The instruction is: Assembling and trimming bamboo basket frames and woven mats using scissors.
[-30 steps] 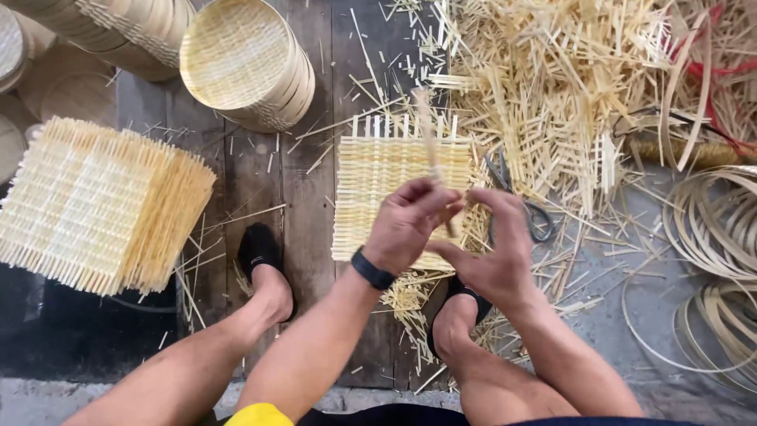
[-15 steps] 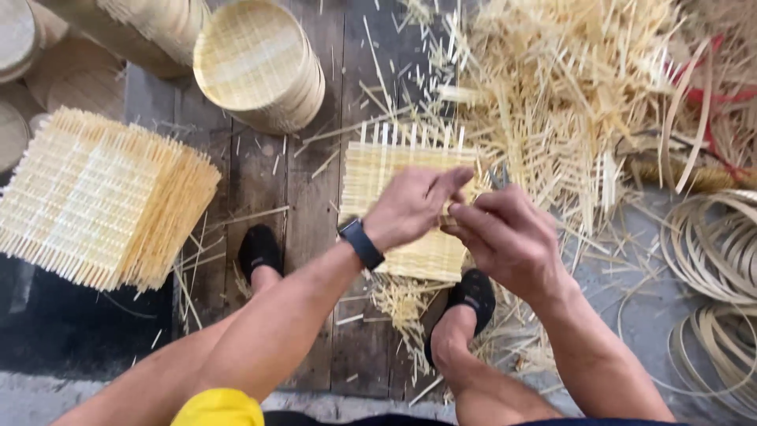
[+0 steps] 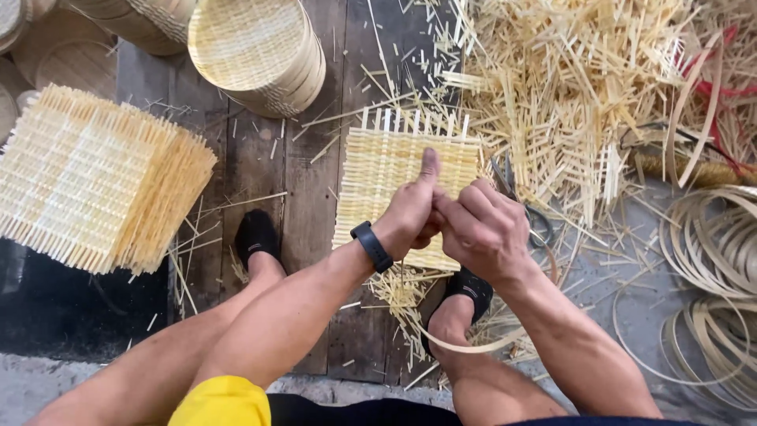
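Left hand (image 3: 414, 213) and right hand (image 3: 481, 229) meet, fingers curled together over a square woven bamboo mat (image 3: 394, 177); what they pinch cannot be told. The mat lies flat on dark planks. Stacked mats (image 3: 95, 185) at 9 o'clock, loose splints (image 3: 583, 87) at 1 o'clock.

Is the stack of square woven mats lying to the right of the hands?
No, the stack of square woven mats lies far left of both the left hand and the right hand, on the dark floor.
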